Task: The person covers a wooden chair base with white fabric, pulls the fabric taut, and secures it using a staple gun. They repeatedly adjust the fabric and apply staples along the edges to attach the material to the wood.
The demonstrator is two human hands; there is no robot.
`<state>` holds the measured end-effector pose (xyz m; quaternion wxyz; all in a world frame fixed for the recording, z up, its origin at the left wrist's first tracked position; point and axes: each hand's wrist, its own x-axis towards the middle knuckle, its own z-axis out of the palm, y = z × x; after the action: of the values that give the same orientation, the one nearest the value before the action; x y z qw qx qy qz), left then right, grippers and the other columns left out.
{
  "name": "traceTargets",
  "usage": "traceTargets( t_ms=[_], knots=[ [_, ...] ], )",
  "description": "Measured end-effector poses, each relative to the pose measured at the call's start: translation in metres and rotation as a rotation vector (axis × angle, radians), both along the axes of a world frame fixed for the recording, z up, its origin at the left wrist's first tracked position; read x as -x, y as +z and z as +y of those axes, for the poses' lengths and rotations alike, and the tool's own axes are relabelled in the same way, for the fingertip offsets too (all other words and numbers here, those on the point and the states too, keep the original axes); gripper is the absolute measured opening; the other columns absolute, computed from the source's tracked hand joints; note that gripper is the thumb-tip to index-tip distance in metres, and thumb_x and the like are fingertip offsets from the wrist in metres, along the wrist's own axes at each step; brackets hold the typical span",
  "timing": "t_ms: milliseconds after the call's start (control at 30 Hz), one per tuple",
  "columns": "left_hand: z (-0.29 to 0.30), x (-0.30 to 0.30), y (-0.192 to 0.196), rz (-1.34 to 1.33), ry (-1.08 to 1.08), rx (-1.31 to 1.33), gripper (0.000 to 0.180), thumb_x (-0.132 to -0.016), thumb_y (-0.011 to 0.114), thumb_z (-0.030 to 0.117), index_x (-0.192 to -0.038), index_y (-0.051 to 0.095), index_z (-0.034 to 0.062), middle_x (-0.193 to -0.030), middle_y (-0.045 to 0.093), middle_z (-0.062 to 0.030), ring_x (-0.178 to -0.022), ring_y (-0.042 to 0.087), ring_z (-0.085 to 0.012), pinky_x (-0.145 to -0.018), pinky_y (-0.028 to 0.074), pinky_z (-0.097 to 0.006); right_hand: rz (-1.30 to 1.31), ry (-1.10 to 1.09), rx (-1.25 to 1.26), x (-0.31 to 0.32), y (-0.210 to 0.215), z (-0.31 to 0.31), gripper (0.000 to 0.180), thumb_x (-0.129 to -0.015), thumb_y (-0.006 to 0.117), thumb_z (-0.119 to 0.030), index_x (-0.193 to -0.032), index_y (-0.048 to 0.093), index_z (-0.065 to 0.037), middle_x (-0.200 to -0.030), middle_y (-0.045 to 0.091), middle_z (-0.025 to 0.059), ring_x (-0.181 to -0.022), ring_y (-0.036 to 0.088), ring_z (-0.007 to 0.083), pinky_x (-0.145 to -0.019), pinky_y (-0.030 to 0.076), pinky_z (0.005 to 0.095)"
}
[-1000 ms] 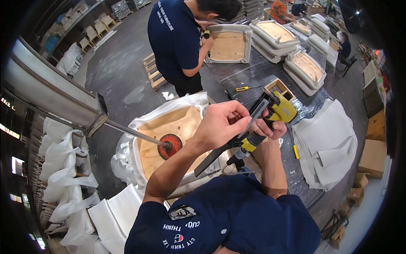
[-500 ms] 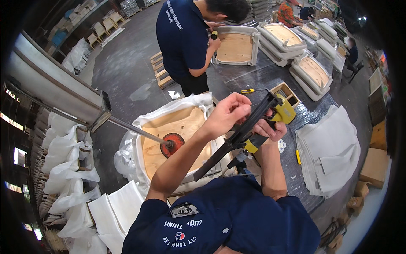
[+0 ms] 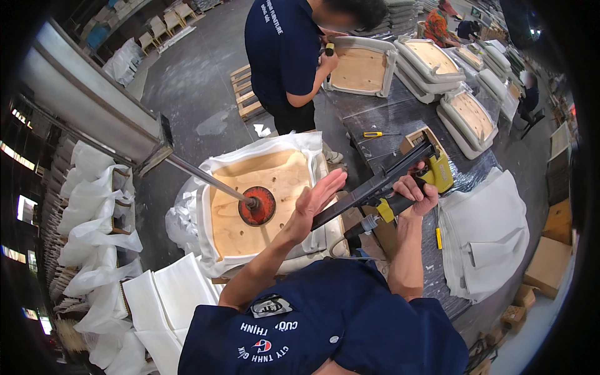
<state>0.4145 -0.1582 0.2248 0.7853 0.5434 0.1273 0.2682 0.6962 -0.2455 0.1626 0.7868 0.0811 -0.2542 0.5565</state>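
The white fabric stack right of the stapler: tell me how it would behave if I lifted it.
The white fabric stack would probably flop and sag, since its sheets already drape in soft folds over the table edge. It looks light for its bulk. The loose layers may well slide apart, as their edges lie uneven.

- right hand [image 3: 417,191] is gripping a black and yellow staple gun [image 3: 400,181], held up off the surface [image 3: 387,119]
- left hand [image 3: 315,199] is hovering flat and open over the seat cushion [image 3: 262,206], next to the gun's long magazine
- a red press pad [image 3: 257,206] is pushing down on the cushion's plywood
- another person [image 3: 290,56] is working on a second cushion [image 3: 361,67] across from us
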Motion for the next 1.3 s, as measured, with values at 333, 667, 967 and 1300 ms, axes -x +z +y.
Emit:
traceTargets(
  t_ms=[333,667,967,1300],
  knots=[
    [0.014,-0.057,0.034,-0.081,0.310,-0.799,0.083,-0.104,0.017,0.061,-0.156,0.028,-0.0036,-0.163,0.026,-0.0206,-0.153,0.021,-0.0321,-0.124,0.014,-0.043,-0.059,-0.139,0.205,0.055,0.057,0.004,0.046,-0.081,0.061,-0.010,-0.121,0.050,0.007,-0.096,0.062,0.0109,-0.049,0.050,0.0065,-0.050,0.045,0.0224],
    [-0.041,0.042,-0.201,0.887,0.819,-0.684,0.037,-0.092,0.059,0.018,-0.125,0.062,0.0017,-0.114,0.061,-0.0199,-0.111,0.056,-0.0379,-0.099,0.044,-0.047,-1.647,-0.267,0.444,-0.014,0.014,-0.012,0.078,-0.071,0.073,0.001,-0.146,0.049,-0.002,-0.132,0.066,0.0150,-0.117,0.067,0.0302,-0.101,0.051,0.0390],
    [-0.066,0.052,-0.248,1.117,0.858,-0.674,0.048,-0.085,0.070,0.027,-0.126,0.060,0.0042,-0.105,0.061,-0.0192,-0.100,0.057,-0.0395,-0.090,0.047,-0.050,-1.794,0.264,0.524,0.007,-0.101,0.015,0.071,-0.068,0.069,-0.005,-0.139,0.058,-0.007,-0.112,0.072,0.0164,-0.102,0.068,0.0248,-0.096,0.051,0.0340],
    [-0.040,0.028,-0.204,1.323,0.754,-0.464,0.050,-0.083,0.070,0.046,-0.119,0.067,0.0108,-0.111,0.066,-0.0151,-0.111,0.058,-0.0347,-0.095,0.045,-0.050,-1.875,0.446,0.389,0.022,-0.111,0.043,0.070,-0.072,0.069,-0.003,-0.141,0.053,0.000,-0.129,0.067,0.0166,-0.120,0.063,0.0244,-0.106,0.046,0.0346]
  ],
)
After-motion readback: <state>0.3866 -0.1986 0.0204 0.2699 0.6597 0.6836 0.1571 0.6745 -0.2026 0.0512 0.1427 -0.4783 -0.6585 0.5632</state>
